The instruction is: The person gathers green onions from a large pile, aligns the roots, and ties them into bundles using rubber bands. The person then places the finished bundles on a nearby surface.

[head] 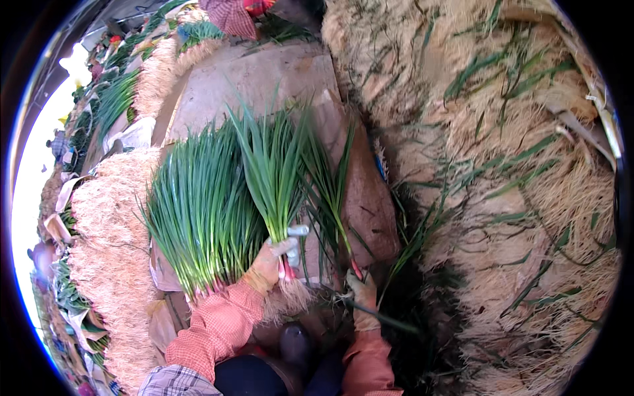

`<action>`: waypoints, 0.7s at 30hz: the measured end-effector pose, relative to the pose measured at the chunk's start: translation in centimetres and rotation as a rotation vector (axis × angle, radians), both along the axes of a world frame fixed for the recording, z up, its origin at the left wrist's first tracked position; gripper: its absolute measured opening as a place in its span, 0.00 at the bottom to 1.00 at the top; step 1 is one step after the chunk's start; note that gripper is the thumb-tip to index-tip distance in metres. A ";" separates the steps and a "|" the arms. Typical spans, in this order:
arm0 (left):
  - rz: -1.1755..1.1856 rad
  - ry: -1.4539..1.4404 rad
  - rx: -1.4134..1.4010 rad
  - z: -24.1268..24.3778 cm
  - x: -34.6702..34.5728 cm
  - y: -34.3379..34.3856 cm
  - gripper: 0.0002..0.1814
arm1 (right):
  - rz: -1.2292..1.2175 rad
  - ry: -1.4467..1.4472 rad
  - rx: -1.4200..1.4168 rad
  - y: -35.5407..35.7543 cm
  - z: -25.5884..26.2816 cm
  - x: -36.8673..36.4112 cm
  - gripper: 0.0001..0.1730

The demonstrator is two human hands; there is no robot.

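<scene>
My left hand (266,261), gloved with whitish-wrapped fingers, grips a bunch of spring onions (275,193) near its pink-red bases. The green leaves point away from me, and pale roots (295,293) hang below the fist. In my gloved right hand (364,293) is the reddish base of a thin spring onion stalk (339,222), its leaves leaning up and left. A broad row of spring onions (208,208) lies directly left of the held bunch, bases towards me. Part of that row is hidden behind my left forearm and the bunch.
A brown sheet (369,213) lies under the spring onions. Stacked bundles with pale roots (114,247) line the left side. Root masses (535,307) with loose green leaves spread along the right. A person's checked sleeve (230,17) shows at the top. My dark boot (294,341) is below.
</scene>
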State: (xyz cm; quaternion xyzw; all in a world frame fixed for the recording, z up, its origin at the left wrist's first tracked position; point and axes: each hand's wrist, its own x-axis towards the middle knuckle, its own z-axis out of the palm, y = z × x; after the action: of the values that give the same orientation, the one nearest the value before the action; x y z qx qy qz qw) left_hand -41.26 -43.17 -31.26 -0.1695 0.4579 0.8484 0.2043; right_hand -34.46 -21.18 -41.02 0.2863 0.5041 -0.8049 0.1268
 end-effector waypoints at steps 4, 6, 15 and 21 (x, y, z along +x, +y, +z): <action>-0.078 -0.122 -0.024 -1.0 1.1 0.6 0.17 | 0.186 0.424 0.827 -2.7 0.4 1.3 0.11; -0.152 0.002 -0.209 -5.4 1.8 -0.4 0.18 | 0.544 0.445 1.141 -4.0 4.4 1.9 0.13; -0.108 -0.056 0.116 -1.2 1.0 -0.5 0.20 | 0.650 0.059 0.837 -1.6 0.8 1.2 0.25; -0.157 -0.021 0.070 -1.4 0.5 0.1 0.22 | 0.784 0.087 1.140 -4.9 -3.2 -2.0 0.20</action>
State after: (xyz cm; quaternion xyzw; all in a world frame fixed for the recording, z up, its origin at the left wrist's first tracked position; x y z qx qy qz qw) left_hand -40.79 -43.08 -32.68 -0.1348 0.4377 0.8434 0.2810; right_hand -36.41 -26.07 -44.26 0.0724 0.9192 -0.3199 0.2178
